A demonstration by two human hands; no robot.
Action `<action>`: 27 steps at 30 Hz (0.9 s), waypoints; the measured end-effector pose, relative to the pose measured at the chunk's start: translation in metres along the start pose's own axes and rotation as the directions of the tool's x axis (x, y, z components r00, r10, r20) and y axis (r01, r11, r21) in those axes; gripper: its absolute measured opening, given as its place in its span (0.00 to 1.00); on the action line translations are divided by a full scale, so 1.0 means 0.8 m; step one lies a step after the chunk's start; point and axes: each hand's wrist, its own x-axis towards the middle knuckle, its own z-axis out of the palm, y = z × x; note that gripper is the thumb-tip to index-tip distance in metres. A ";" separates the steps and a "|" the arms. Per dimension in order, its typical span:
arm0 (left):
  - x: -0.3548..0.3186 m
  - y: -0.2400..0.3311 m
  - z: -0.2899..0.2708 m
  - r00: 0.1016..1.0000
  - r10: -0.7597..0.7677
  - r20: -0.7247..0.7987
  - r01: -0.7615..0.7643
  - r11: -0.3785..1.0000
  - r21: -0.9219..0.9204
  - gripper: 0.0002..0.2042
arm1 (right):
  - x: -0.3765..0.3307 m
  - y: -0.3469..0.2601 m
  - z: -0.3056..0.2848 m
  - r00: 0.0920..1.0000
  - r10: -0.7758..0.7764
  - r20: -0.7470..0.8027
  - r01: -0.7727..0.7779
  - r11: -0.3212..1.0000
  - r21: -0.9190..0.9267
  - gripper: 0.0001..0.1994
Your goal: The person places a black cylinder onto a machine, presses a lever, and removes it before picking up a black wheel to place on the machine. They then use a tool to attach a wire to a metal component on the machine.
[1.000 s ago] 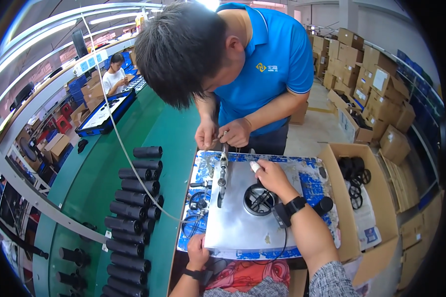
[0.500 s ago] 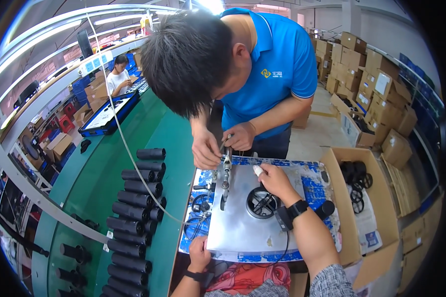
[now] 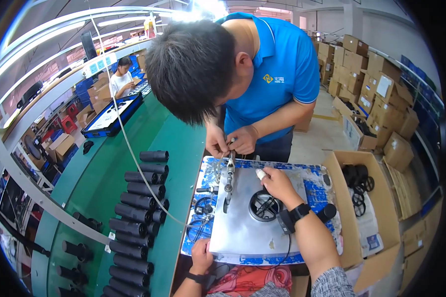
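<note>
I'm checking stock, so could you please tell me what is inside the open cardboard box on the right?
The open cardboard box holds black ring-shaped wheel parts at its far end and white printed sheets nearer. Anything under them is hidden.

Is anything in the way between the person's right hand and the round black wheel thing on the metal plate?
Nothing visible: the right hand is already at the round black part on the metal plate, its fingers over the rim.
</note>
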 end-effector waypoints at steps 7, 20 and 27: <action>-0.004 -0.003 0.001 1.000 -0.003 -0.022 0.003 1.000 -0.005 0.05 | -0.004 -0.001 0.000 1.000 0.002 0.010 -0.002 1.000 -0.024 0.11; -0.004 -0.006 0.002 1.000 -0.015 0.003 0.015 1.000 0.002 0.05 | -0.001 -0.003 0.000 1.000 0.003 0.008 -0.002 0.999 -0.054 0.11; -0.006 0.000 -0.003 0.999 -0.029 0.014 0.030 0.999 -0.022 0.05 | -0.005 -0.004 0.001 1.000 0.000 0.019 0.001 0.999 -0.034 0.12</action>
